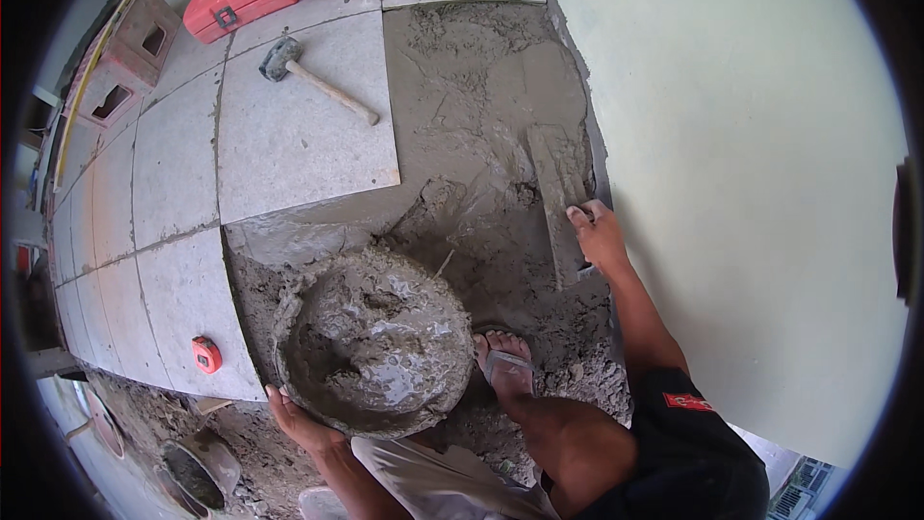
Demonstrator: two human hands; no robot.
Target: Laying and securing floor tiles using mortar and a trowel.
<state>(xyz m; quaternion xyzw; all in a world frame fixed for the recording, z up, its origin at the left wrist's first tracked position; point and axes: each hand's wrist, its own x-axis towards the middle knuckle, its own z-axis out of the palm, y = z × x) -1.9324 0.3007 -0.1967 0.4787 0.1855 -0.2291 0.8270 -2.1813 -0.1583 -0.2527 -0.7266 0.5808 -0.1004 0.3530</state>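
Wet mortar is kept in a round pan [373, 342], steadied at its near rim by the left hand [296, 421]; beside the wall [751, 183] a trowel [558, 207] is clamped in the right hand [599, 236], laid flat on the mortar bed [481, 116] as if to level it beside the tiles [298, 125].

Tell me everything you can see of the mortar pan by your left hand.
The pan is a round, shallow bowl, so caked in grey mortar that its material cannot be told. It holds wet, glistening mortar heaped unevenly, with a hollow near the middle. It sits on the raw mortar bed, beside the laid tiles and just left of a sandalled foot. The left hand grips its near rim; the right hand does not touch it.
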